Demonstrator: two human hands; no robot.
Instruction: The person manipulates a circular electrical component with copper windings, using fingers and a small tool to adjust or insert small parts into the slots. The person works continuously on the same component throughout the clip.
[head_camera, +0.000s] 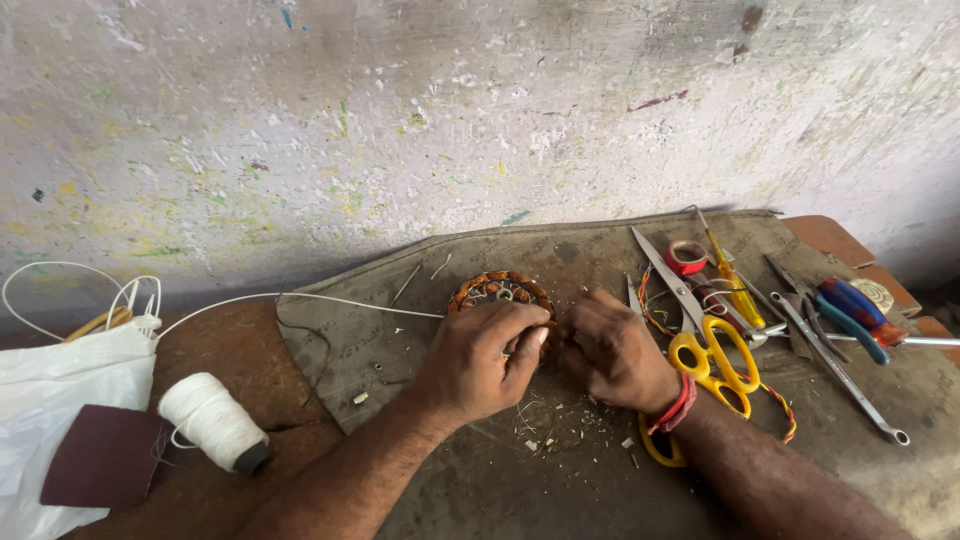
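Note:
A round motor stator with copper windings (500, 288) lies on a grey cloth mat (400, 330) in the middle of the view. My left hand (480, 360) rests over its near side, fingers curled on the rim. My right hand (615, 350) presses against the stator's right edge with closed fingers; a red thread band circles that wrist. A thin white cord (340, 300) runs from the stator leftward. What the fingertips pinch is hidden.
Yellow-handled scissors (705, 345), a roll of red tape (686, 256), a yellow screwdriver (733, 280), blue-handled pliers (850, 310) and a spanner (850, 385) lie right of my hands. A white thread spool (212, 420), white bag (50, 400) and maroon pad (105, 455) sit left. A paint-flecked wall stands behind.

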